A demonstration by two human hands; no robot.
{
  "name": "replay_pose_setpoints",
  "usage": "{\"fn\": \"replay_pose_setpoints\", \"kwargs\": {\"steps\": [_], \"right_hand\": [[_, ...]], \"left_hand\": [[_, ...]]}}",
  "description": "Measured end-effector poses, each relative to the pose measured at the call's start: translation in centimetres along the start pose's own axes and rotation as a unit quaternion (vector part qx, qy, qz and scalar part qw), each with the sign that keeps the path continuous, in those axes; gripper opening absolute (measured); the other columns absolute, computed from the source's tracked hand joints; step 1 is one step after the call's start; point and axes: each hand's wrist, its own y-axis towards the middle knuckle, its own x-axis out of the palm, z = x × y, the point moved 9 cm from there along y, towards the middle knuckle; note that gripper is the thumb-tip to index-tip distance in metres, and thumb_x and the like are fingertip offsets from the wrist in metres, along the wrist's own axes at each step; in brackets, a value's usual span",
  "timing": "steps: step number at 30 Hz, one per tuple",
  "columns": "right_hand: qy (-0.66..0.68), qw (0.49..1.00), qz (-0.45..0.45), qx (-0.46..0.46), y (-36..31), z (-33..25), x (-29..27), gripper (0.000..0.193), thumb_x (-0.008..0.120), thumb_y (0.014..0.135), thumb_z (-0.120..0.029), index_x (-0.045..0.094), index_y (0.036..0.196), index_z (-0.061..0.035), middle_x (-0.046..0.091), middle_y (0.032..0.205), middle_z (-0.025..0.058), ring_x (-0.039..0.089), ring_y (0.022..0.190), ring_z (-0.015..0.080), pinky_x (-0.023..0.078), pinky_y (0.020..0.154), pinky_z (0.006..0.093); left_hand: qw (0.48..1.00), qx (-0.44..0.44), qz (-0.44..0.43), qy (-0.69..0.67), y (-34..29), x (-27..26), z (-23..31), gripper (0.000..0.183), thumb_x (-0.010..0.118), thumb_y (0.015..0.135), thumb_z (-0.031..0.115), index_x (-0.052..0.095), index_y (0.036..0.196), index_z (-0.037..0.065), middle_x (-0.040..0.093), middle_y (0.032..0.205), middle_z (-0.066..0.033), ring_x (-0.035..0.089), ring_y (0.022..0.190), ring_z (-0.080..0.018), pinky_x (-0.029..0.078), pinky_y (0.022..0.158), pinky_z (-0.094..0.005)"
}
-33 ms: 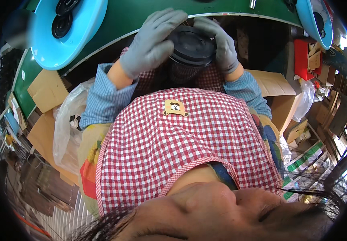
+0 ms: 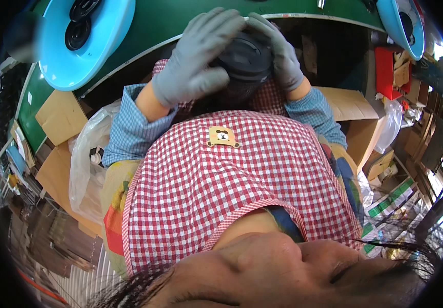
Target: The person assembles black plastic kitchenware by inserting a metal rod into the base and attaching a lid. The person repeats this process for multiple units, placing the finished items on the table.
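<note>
In front of my apron stands a stack of black round lids (image 2: 245, 64), a wide rimmed one on top and a dark column below. My left hand (image 2: 193, 64), in a grey glove, presses along its left side; the fingers stretch together past the far rim and the thumb lies across the near edge. Against the right side rests my right hand (image 2: 284, 59), gloved too, its fingers bent over the far edge. Between them the two hands clasp the stack. The fingertips partly cover its far rim, and its lower end is lost in shadow.
On the green table (image 2: 180, 15), a light-blue bowl (image 2: 111, 43) at the left holds black round pieces. Another blue bowl (image 2: 391, 23) stands at the far right, with a red box (image 2: 384, 72) nearby. Cardboard boxes (image 2: 362, 133) and a clear plastic bag (image 2: 85, 169) flank me.
Both hands have closed in slightly over the far rim of the stack. My left hand has slid a little further across the top lid, and the stack has shifted slightly left.
</note>
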Motion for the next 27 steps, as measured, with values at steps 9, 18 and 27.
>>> {"fn": "replay_pose_setpoints", "kwargs": {"steps": [9,18,27], "right_hand": [[-0.043,0.999,-0.019,-0.024,0.2,-5.0,1.1,0.055,0.041,0.101,-0.034,0.054,0.140,0.0025,0.058,0.139,0.0217,0.052,0.131,0.0421,0.034,0.115,0.0495],[-0.081,0.993,-0.005,-0.082,-2.3,-4.3,1.6,0.050,0.047,0.094,-0.024,0.057,0.136,0.0011,0.058,0.133,0.0230,0.054,0.120,0.0431,0.040,0.109,0.0506],[-0.117,0.971,-0.115,-0.176,-2.1,-9.6,3.2,0.045,0.047,0.099,-0.027,0.060,0.131,0.0020,0.060,0.132,0.0225,0.054,0.125,0.0408,0.042,0.107,0.0458]], "left_hand": [[0.989,-0.039,-0.049,0.131,1.1,1.0,1.5,0.082,0.059,0.087,0.054,0.042,0.154,0.010,0.042,0.157,-0.0188,0.035,0.147,-0.0427,0.021,0.121,-0.0576],[0.984,-0.039,-0.087,0.147,0.5,2.0,0.4,0.078,0.060,0.090,0.056,0.048,0.149,0.006,0.050,0.152,-0.0185,0.040,0.142,-0.0433,0.025,0.117,-0.0580],[0.943,-0.184,-0.093,0.262,-3.1,1.7,-8.6,0.085,0.049,0.093,0.070,0.040,0.157,0.015,0.041,0.160,-0.0157,0.032,0.149,-0.0435,0.016,0.121,-0.0589]]}}
